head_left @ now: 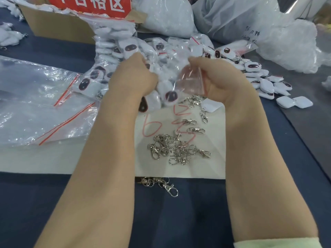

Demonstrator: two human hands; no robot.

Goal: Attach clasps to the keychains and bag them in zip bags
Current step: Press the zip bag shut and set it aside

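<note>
My left hand (133, 76) and my right hand (220, 79) are raised over a white sheet (211, 167), both curled round a small clear zip bag (188, 81) with a red seal line. White plush keychains with dark oval faces (171, 96) hang in or just behind the bag between my hands; which one is inside I cannot tell. A heap of silver clasps (176, 149) lies on the sheet below my hands. More clasps (161, 185) lie at the sheet's near edge on the blue cloth.
Bagged keychains (111, 51) are piled behind my hands and unbagged ones (268, 83) spread to the right. Empty zip bags (35, 97) lie at the left. A cardboard box (59, 27) with a red sign and large plastic sacks (232, 17) stand at the back.
</note>
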